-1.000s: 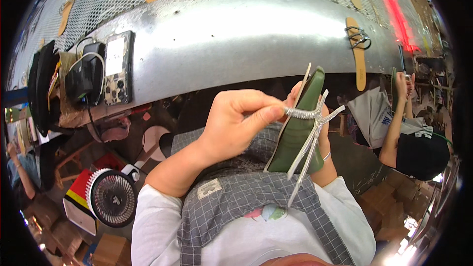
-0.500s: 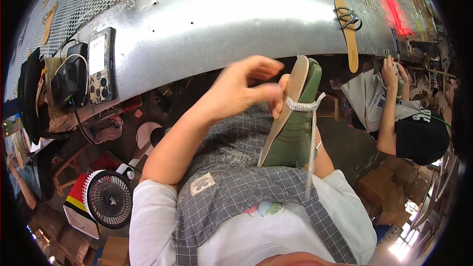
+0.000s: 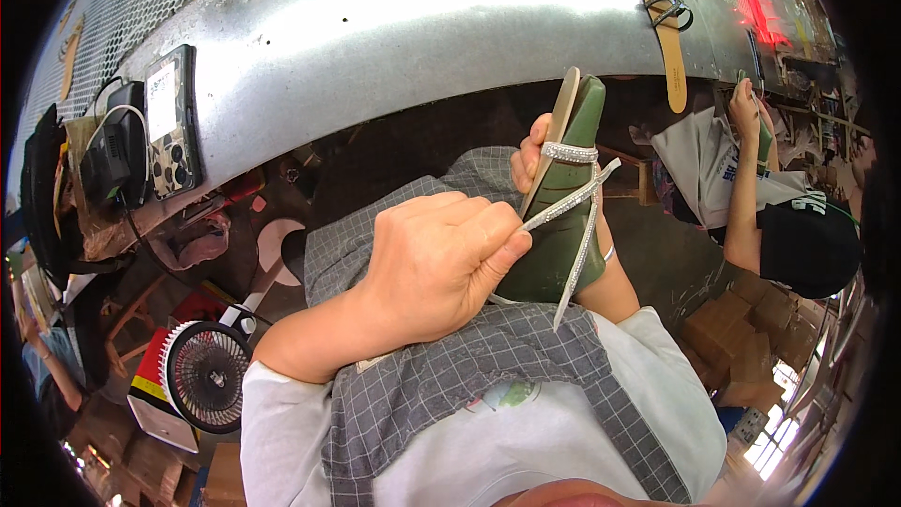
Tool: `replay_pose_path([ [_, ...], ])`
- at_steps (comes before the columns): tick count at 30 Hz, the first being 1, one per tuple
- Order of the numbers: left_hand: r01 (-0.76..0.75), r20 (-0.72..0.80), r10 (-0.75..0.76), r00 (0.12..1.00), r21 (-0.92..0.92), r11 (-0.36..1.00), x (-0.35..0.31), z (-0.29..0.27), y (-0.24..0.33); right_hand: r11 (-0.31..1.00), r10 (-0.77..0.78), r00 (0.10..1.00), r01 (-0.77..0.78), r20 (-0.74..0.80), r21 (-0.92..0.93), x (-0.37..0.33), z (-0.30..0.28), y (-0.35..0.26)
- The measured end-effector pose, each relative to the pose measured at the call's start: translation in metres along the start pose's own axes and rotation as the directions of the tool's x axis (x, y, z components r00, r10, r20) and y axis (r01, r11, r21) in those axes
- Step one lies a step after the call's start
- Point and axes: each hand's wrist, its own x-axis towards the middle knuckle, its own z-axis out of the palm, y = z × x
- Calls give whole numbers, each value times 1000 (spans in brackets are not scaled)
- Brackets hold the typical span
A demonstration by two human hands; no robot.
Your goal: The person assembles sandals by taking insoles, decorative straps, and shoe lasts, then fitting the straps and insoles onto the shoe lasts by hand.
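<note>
My right hand reaches around a green shoe last from behind. Its curled fingers press a beige insole against the last's face. The last stands toe up, its wide end down by my checked apron. A glittery silver strap crosses the last near the toe. A second silver strap runs slantwise over it, and one end is pinched in my closed left hand, between thumb and fingers. Another strap length hangs loose down the last's right side.
A metal bench curves across the top, bearing a strapped sandal and a patterned phone. At lower left is a round fan. A co-worker sits at right, near cardboard boxes.
My left hand has come down and closed on the strap end, drawing it left across the last. The last has turned slightly and moved up a little in view.
</note>
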Motion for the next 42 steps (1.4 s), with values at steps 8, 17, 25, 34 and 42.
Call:
replay_pose_path([
  [8, 65, -37, -71, 997, -140, 988, -3, 12, -24, 946, 47, 959, -132, 278, 296, 3, 11, -2],
  [17, 658, 644, -198, 739, -627, 417, 23, 6, -36, 994, 46, 969, -70, 244, 90, 0, 37, -8],
  [25, 529, 320, -434, 842, -335, 779, 34, -13, -13, 972, 48, 972, -98, 231, 211, -1, 21, -8],
  [34, -13, 153, 38, 988, -161, 987, -5, 0, 19, 966, 2, 960, -74, 280, 247, 1, 11, -7],
  [42, 169, 45, -163, 986, -174, 970, -8, 30, -27, 989, -51, 952, 6, 302, 149, 0, 10, -9],
])
